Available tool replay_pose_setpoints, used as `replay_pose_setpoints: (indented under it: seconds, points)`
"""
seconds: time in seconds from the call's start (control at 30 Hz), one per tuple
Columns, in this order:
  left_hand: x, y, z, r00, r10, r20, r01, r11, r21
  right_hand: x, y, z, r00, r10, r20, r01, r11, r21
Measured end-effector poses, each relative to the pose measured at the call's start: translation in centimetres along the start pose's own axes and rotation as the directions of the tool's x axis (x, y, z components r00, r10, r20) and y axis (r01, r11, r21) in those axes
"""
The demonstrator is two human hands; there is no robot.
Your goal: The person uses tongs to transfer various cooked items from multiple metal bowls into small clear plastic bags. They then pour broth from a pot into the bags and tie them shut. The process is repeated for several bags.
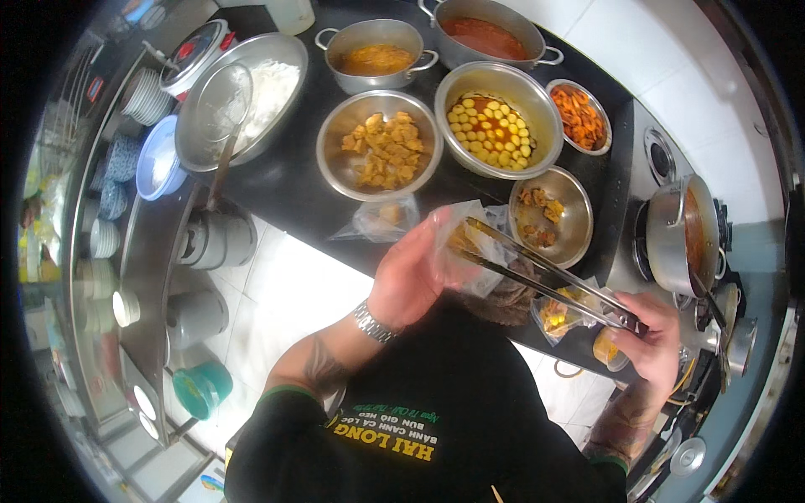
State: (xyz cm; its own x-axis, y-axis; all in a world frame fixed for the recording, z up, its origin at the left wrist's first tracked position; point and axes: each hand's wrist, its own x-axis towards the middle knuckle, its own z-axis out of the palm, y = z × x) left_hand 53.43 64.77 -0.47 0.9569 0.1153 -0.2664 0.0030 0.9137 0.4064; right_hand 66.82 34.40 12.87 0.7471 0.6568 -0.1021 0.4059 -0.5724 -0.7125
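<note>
My left hand (409, 270) holds a clear plastic bag (456, 251) with its mouth spread. In my right hand (651, 339) is a pair of metal tongs (553, 280), whose tips reach into the bag beside a yellowish-brown piece of food. A second clear bag (385, 220) with a little food inside lies on the black counter, left of my hands. Just beyond the tongs sits a small steel bowl (553, 217) with a few brown cooked pieces. A larger steel bowl (379, 148) farther back holds many yellowish-brown meat-like chunks.
Around these stand a pot of small yellow-white eggs in sauce (500, 119), a bowl of orange shrimp (578, 116), two soup pots (377, 56) and a wide basin with a strainer (277, 144). A pot (670, 236) sits on the stove at right. A brown cloth (503, 302) lies by the counter's edge.
</note>
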Motion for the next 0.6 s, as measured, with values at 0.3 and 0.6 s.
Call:
replay_pose_setpoints:
  seconds: [0.3,0.6]
  points:
    - [-8.1,11.8,-1.1,0.874,0.432,0.223,-0.451,0.891,0.041,11.2,-3.4,7.5,0.988,-0.12,-0.1,0.097,0.974,-0.206]
    - [-7.7,16.3,-9.3,0.799,0.542,-0.26,-0.49,0.838,0.241,21.4,-6.5,21.6,0.996,-0.078,0.044,0.089,0.805,-0.587]
